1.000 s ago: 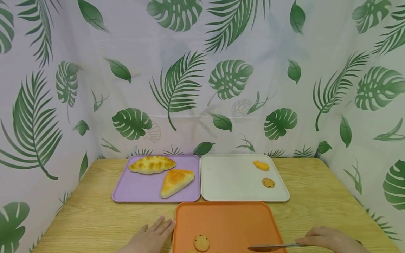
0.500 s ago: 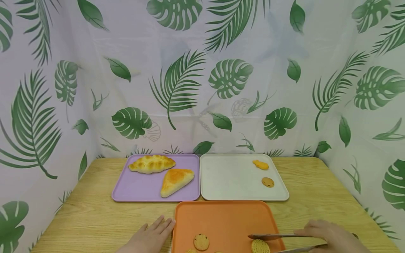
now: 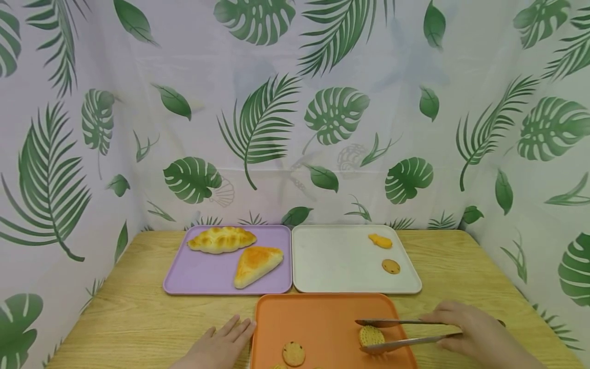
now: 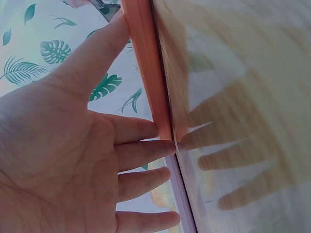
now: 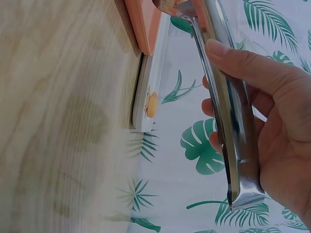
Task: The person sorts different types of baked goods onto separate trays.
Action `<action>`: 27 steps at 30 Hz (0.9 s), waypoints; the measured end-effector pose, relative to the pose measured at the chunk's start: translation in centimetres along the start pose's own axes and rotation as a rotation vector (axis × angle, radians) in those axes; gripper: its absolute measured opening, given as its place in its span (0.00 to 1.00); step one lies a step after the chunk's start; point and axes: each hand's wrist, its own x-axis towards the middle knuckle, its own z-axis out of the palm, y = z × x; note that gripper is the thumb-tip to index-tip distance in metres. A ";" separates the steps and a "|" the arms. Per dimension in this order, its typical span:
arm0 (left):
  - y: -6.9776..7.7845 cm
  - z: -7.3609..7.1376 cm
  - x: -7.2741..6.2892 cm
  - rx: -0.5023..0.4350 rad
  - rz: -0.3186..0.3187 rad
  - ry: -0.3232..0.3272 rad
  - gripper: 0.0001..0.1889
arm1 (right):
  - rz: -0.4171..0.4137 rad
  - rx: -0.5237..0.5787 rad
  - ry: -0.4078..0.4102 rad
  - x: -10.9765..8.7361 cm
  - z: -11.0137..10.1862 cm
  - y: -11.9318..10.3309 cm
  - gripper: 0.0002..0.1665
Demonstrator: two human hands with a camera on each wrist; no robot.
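Observation:
My right hand (image 3: 470, 328) grips metal tongs (image 3: 428, 339), which reach left over the orange tray (image 3: 322, 312). A round yellow cracker (image 3: 371, 336) lies between the tong tips, near the tray's right side; whether it is lifted off the tray I cannot tell. The right wrist view shows thumb and fingers curled round the tongs (image 5: 233, 111). With fingers straight, my left hand (image 3: 218, 346) touches the left edge of the orange tray; its palm (image 4: 63, 155) faces the left wrist camera. A chocolate-chip cookie (image 3: 293, 354) lies on the orange tray, with more pieces cut off by the frame's bottom.
Behind stand a purple tray (image 3: 203, 282) with a braided bread (image 3: 222, 240) and a triangular bread (image 3: 257, 266), and a white tray (image 3: 332, 266) with a small orange fish-shaped piece (image 3: 380, 241) and a cookie (image 3: 391, 266). A leaf-print cloth (image 3: 276, 205) encloses the wooden table (image 3: 124, 307).
The tongs opened around the yellow cracker, then moved up and slightly left in view with it between their tips. My left hand has stayed at the tray's edge.

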 end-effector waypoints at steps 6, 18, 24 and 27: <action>0.1 0.1 0.2 0.009 0.006 -0.001 0.50 | -0.036 -0.037 0.128 1.0 0.0 0.5 0.30; 0.1 0.0 0.2 0.008 -0.004 -0.009 0.49 | -0.042 -0.076 0.256 3.9 -1.3 2.1 0.28; 0.1 0.0 0.2 0.009 -0.005 -0.009 0.49 | 0.044 -0.117 0.244 5.7 -2.0 2.4 0.25; 0.0 0.0 0.2 0.002 -0.010 -0.012 0.48 | 0.108 -0.101 0.204 6.5 -2.2 2.7 0.25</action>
